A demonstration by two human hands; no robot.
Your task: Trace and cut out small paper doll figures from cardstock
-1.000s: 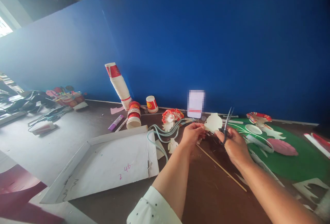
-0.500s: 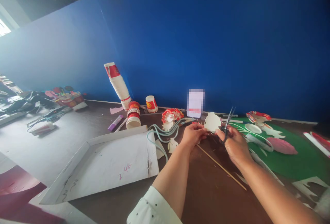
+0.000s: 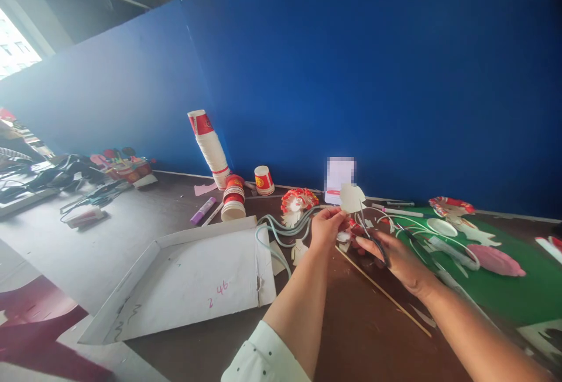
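My left hand (image 3: 328, 227) pinches the lower edge of a cream paper cutout (image 3: 352, 198) with a wavy outline, raised over the table. My right hand (image 3: 390, 256) has its fingers in the handles of a pair of dark-handled scissors (image 3: 365, 224). Their blades reach up to the paper's lower right edge; whether they bite into it I cannot make out. Below both hands, a thin wooden stick (image 3: 381, 289) lies slanting across the brown table. Small paper scraps and a red-and-white piece lie behind the fingers, partly hidden.
A shallow white box lid (image 3: 188, 279) lies at left, beside grey-green cable loops (image 3: 281, 229). Stacked paper cups (image 3: 213, 150) lean near the blue partition (image 3: 351, 77). A red-and-white paper flower (image 3: 298, 200) sits behind my hands. At right, a pink oval piece (image 3: 496, 259) lies on green sheet (image 3: 504, 294).
The paper has turned and risen slightly in my left hand. The scissors have swung from pointing up at its right side to its lower edge. The view has shifted a little.
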